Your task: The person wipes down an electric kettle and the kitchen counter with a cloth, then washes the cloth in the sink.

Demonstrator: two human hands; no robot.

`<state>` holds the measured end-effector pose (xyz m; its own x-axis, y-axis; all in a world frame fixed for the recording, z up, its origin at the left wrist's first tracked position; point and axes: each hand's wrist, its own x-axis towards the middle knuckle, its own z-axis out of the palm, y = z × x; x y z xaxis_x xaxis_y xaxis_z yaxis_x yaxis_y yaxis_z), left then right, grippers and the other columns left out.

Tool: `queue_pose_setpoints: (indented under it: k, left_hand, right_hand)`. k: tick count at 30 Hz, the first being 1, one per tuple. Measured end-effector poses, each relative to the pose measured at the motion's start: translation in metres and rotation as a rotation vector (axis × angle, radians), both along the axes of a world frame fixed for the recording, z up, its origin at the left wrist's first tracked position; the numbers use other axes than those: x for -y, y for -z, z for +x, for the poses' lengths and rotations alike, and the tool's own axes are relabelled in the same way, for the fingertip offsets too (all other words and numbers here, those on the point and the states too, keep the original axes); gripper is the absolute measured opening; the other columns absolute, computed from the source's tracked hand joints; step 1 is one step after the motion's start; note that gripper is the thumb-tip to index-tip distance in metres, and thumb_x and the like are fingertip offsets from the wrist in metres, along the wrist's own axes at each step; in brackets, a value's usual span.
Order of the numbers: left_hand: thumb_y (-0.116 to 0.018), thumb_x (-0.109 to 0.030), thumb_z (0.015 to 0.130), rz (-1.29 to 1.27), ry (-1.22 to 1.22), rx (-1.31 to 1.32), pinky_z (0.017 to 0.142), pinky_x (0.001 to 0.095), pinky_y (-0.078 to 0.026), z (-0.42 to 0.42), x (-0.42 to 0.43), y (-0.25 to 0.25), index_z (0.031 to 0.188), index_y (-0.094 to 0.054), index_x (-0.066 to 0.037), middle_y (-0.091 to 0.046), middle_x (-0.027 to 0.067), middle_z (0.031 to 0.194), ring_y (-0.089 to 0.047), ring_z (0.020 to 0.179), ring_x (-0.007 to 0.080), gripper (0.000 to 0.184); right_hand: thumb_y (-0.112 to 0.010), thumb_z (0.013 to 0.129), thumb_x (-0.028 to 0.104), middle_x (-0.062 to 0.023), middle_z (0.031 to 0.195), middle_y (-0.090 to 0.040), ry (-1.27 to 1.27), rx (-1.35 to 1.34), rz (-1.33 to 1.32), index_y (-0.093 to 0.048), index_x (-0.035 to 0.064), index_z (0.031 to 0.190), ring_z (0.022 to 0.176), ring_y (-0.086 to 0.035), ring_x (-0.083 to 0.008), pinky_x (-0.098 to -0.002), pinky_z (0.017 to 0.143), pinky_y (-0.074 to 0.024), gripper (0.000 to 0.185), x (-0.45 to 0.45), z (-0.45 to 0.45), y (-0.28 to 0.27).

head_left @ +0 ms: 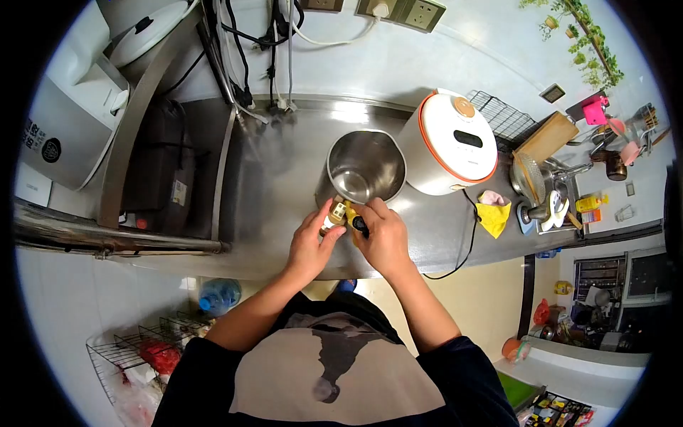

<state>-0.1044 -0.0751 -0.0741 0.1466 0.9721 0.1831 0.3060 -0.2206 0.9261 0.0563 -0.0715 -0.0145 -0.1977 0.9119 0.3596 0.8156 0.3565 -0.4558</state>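
Observation:
Just in front of an open metal pot (366, 167), both hands are close together over the steel counter (277, 171). My left hand (311, 245) has its fingers around a small pale, yellowish object (336, 212), whose kind I cannot make out. My right hand (380, 235) is closed on a yellow and black tool (357, 222), its tip near the pale object. The pot stands upright, and its inside looks bare.
A white rice cooker (452, 142) stands right of the pot, its cord (469, 242) trailing over the front edge. Further right are a yellow cloth (493, 215), a strainer (528, 179) and a cutting board (548, 137). Cables (274, 64) hang at the back; a shelf (142, 128) is left.

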Motion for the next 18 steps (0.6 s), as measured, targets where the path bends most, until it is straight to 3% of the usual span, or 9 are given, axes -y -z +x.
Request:
queue_pose_setpoints:
  k: [6,9,11,12,13,15,17,18]
  left_hand:
    - [-0.068,-0.02,0.088,-0.029,0.018,0.027,0.084,0.0356,-0.049,-0.002,0.0,-0.001,0.137,-0.046,-0.002,-0.061,0.0186,0.116,-0.062,0.1,0.0299,0.057]
    - [-0.07,-0.021,0.087,-0.019,-0.015,0.048,0.084,0.0356,-0.049,-0.002,-0.003,0.0,0.136,-0.047,-0.002,-0.061,0.0192,0.118,-0.062,0.1,0.0293,0.057]
    - [-0.07,-0.022,0.087,-0.012,-0.014,0.026,0.085,0.035,-0.049,-0.001,-0.003,-0.002,0.135,-0.049,-0.002,-0.06,0.0198,0.121,-0.062,0.103,0.0293,0.057]
    - [-0.069,-0.018,0.087,-0.145,0.038,0.069,0.094,0.0322,-0.045,-0.004,-0.004,-0.007,0.139,-0.045,-0.002,-0.059,0.0185,0.126,-0.059,0.112,0.0229,0.059]
    - [-0.069,-0.018,0.087,-0.149,0.027,0.072,0.094,0.0322,-0.045,-0.006,-0.003,-0.005,0.139,-0.045,-0.002,-0.059,0.0185,0.126,-0.059,0.112,0.0229,0.059]
    - [-0.068,-0.019,0.088,-0.176,0.112,0.194,0.097,0.0317,-0.044,-0.011,-0.004,0.003,0.141,-0.042,-0.001,-0.057,0.0173,0.129,-0.057,0.115,0.0218,0.061]
    - [-0.067,-0.016,0.089,-0.148,0.102,0.179,0.099,0.031,-0.043,-0.016,0.001,0.011,0.141,-0.042,-0.001,-0.057,0.0168,0.13,-0.056,0.116,0.0209,0.06]
    - [-0.066,-0.014,0.09,-0.123,0.097,0.163,0.1,0.0303,-0.042,-0.019,0.003,0.016,0.141,-0.041,0.0,-0.056,0.0162,0.13,-0.055,0.118,0.02,0.059]
  right_hand:
    - [-0.073,0.064,0.009,-0.009,0.087,-0.059,-0.049,0.193,-0.061,-0.066,0.0063,0.104,0.076,-0.061,-0.0303,-0.0398,0.067,-0.0474,0.04,-0.005,0.002,-0.021]
    - [-0.07,0.067,0.009,-0.0109,0.088,-0.06,-0.101,0.239,-0.24,-0.067,0.0052,0.103,0.079,-0.063,-0.0314,-0.0405,0.069,-0.049,0.036,-0.003,0.011,-0.029]
    - [-0.07,0.07,0.007,-0.0145,0.089,-0.061,-0.097,0.009,-0.447,-0.066,0.0032,0.103,0.082,-0.062,-0.0345,-0.0414,0.072,-0.0499,0.033,0.01,0.021,-0.018]
    - [-0.071,0.076,0.008,-0.0172,0.092,-0.062,-0.095,-0.138,-0.51,-0.065,-0.0002,0.103,0.083,-0.063,-0.0347,-0.0399,0.076,-0.0501,0.029,0.014,0.021,-0.018]
    - [-0.071,0.076,0.008,-0.0172,0.092,-0.062,-0.104,-0.134,-0.515,-0.065,-0.0002,0.103,0.083,-0.063,-0.0347,-0.0399,0.076,-0.0501,0.029,0.018,0.02,-0.015]
    - [-0.071,0.079,0.008,-0.0174,0.093,-0.063,-0.018,-0.417,-0.488,-0.064,-0.0029,0.101,0.083,-0.064,-0.0319,-0.0369,0.076,-0.0501,0.026,0.025,0.015,-0.005]
    - [-0.07,0.081,0.009,-0.0189,0.093,-0.065,-0.019,-0.417,-0.438,-0.063,-0.0031,0.102,0.084,-0.066,-0.0306,-0.035,0.076,-0.0506,0.025,0.027,0.005,-0.002]
    - [-0.071,0.082,0.01,-0.0174,0.09,-0.066,0.02,-0.449,-0.433,-0.062,-0.0034,0.103,0.082,-0.066,-0.0257,-0.0331,0.074,-0.0506,0.026,0.028,-0.001,-0.005]
